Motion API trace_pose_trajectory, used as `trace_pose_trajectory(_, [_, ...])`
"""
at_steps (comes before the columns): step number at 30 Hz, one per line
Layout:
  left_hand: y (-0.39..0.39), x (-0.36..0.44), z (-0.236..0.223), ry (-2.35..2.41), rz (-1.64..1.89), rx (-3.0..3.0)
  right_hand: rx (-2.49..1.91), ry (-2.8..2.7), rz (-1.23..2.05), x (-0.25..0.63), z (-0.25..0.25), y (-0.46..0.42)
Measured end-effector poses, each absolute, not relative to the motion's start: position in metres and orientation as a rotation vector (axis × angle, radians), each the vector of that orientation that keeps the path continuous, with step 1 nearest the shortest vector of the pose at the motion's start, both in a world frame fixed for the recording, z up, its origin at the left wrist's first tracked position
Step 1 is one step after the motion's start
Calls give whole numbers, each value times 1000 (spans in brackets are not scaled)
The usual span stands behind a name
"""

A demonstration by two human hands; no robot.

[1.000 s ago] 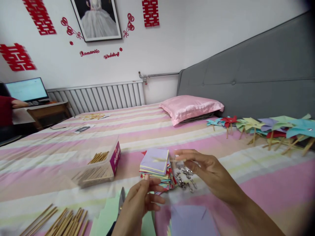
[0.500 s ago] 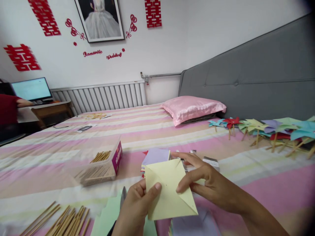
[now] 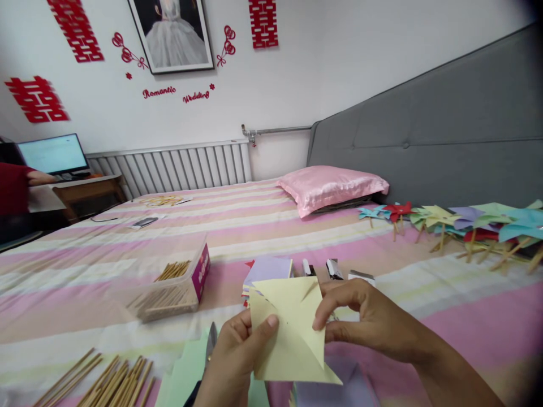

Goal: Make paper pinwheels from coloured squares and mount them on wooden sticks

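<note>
Yellow paper (image 3: 288, 333), far edges behind right hand (image 3: 360, 316)

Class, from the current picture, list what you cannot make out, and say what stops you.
- Left hand, head view: fingertips behind the yellow sheet are hidden by it.
- Scissors, head view: handles partly covered by the left hand and cut off by the bottom edge.
- Monitor, head view: text too small to read.
- Framed picture, head view: top cut off by the upper edge.
- Person in red, head view: cut off by the left edge.
</note>
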State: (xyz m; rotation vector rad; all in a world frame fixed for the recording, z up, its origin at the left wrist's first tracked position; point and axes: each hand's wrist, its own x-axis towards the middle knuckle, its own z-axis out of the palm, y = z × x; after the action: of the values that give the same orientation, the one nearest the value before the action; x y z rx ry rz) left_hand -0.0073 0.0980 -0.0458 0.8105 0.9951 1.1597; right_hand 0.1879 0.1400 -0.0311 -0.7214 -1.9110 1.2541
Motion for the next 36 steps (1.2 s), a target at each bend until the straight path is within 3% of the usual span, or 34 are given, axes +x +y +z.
trace_pose_trajectory(36, [100, 2, -51, 993, 1099, 909, -1028, -1937, 1105, 171, -41, 140])
